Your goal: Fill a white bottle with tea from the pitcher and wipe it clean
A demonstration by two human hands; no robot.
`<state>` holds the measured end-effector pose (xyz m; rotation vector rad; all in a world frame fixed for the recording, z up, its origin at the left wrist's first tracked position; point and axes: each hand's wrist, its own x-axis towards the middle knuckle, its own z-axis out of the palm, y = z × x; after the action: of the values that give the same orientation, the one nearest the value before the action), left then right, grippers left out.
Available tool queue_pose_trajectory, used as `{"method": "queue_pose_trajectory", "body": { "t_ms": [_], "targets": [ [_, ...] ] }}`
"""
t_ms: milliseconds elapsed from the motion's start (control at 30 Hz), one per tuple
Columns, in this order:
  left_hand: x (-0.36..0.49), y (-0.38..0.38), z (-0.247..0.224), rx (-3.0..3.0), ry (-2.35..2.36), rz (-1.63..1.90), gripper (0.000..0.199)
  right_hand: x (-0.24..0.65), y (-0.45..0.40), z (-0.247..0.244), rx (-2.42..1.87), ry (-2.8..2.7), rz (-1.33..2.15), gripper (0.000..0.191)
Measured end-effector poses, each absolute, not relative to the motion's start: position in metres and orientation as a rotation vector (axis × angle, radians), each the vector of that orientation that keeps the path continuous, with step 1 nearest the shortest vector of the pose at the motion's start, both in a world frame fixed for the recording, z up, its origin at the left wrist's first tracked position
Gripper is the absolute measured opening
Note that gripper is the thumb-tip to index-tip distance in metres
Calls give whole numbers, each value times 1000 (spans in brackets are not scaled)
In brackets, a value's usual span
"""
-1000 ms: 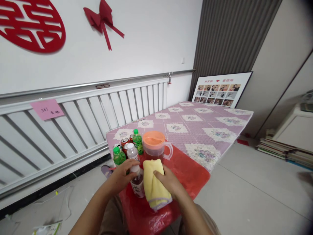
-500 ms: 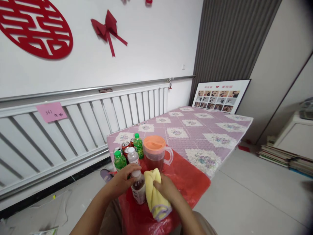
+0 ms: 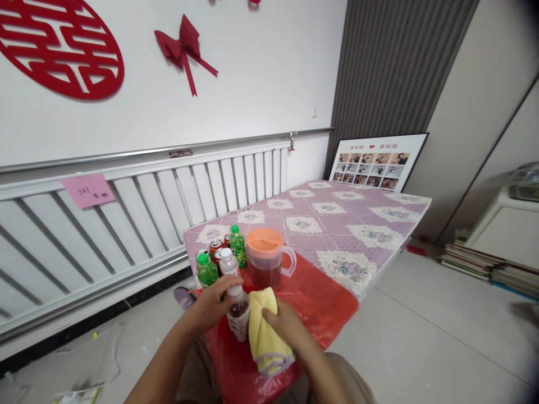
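My left hand (image 3: 217, 303) grips the white cap of a bottle (image 3: 239, 320) with dark liquid and a pale label, upright on the red plastic sheet (image 3: 324, 303). In my right hand (image 3: 284, 322) is a folded yellow towel (image 3: 267, 336) with a purple-grey edge, held against the bottle's right side. Just behind stands a clear pitcher (image 3: 265, 272) with an orange lid and dark liquid inside. A second white-capped bottle (image 3: 229, 264), two green-capped bottles, one of them at the front left (image 3: 207, 272), and several cans (image 3: 217, 247) are grouped to the left of the pitcher.
A purple flowered cloth (image 3: 303, 224) covers the table. Along the wall runs a white radiator (image 3: 202, 196) with a pink note (image 3: 88, 191). A photo board (image 3: 374, 163) leans at the back. Stacked books (image 3: 467, 261) lie on the floor at right, and a slipper (image 3: 183, 298) at left.
The view has shifted slightly. My left hand stays on the bottle cap, and the towel in my right hand looks a little smoother along the bottle's side.
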<state>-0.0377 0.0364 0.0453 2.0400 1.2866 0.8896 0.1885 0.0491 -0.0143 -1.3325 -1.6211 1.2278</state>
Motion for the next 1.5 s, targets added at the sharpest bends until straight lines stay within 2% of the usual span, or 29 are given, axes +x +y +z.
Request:
{"method": "queue_pose_trajectory", "body": {
  "t_ms": [200, 500, 700, 800, 967, 1200, 1500],
  "targets": [
    [-37, 34, 41, 2049, 1322, 913, 44, 203, 48, -23, -1361, -1584, 1222, 41],
    [-33, 32, 28, 2042, 1369, 995, 41, 274, 63, -32, -1530, -1441, 1167, 52],
    [-30, 30, 24, 2027, 1406, 996, 42, 296, 85, -21, -1562, -1673, 1092, 44],
    [-28, 28, 21, 2032, 1432, 1007, 43, 296, 96, -18, -1676, -1795, 930, 43],
    [-23, 27, 10, 2085, 1452, 1078, 45, 275, 90, -28, -1894, -1886, 607, 59],
    [-18, 28, -3, 2104, 1478, 1159, 46, 246, 76, -48, -2126, -1993, 354, 59],
    [-16, 27, 7, 2089, 1507, 1125, 49, 260, 80, -40, -2117, -1944, 404, 57]
  ]
}}
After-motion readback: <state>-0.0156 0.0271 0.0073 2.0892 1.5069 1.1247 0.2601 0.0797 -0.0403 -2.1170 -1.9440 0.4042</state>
